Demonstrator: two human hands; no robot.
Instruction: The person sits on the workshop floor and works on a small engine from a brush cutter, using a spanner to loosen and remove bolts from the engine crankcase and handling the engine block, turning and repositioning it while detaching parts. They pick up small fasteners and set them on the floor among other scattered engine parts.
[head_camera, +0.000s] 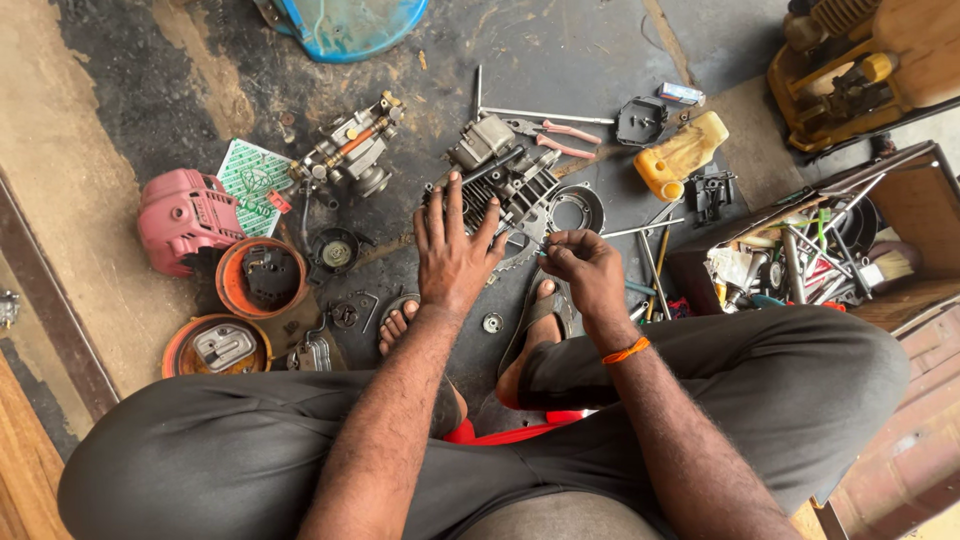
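Small engine block (505, 180) on the dark floor (120, 230), just ahead of two sandalled feet, among scattered parts. Left hand (452, 250) laid flat on the finned side of the block, fingers (455, 195) spread open, pressing rather than gripping. Right hand (585, 265) just beside the block, fingertips pinched shut on a thin metal tool (530, 240) whose tip points at the casing; too small to tell what kind of tool. By the look of it cast metal, so probably heavy for its size, rigid, with sharp fin edges and likely an oily, slippery skin; fins thin enough to bend or chip if knocked. Best hold judged to be across the solid body or under the flat base, palm down as now, not by the fins or by any protruding lever. Round metal ring (578, 208) touching or nearly touching the block on its right. Red-handled pliers (560, 135) beyond it, a yellow plastic tank (682, 152) further right. Second engine assembly (350, 150) well apart to the left, near a pink plastic cover (185, 218) and two orange round housings (262, 277). Open box of tools (800, 260) at the right edge.
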